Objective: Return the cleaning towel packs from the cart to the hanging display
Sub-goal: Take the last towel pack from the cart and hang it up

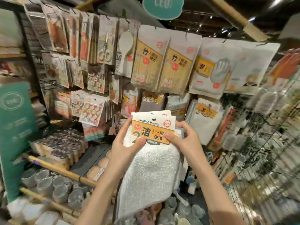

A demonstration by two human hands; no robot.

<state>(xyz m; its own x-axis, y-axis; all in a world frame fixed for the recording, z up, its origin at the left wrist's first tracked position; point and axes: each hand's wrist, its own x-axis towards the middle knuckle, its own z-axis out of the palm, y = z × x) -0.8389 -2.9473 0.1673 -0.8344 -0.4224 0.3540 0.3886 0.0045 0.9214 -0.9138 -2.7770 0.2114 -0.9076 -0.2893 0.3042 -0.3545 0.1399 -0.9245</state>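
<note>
Below the hanging display (162, 65), you pinch the towel packs (152, 132) at their card header, left hand (128, 143) and right hand (180, 137) on either side; the cloth looks soft, light and floppy, so grip the stiff card near its hang hole

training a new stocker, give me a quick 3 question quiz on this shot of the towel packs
1. True or false: both hands grip the cleaning towel packs.
2. Which matching item already hangs on the display? A) white towel pack with orange label B) blue bucket C) red kettle
3. Fill in: the English words printed on the held card read "Cleaning ____".

Key:
1. True; left hand and right hand pinch the card header.
2. A, the hanging towel pack to the right.
3. towels
</note>
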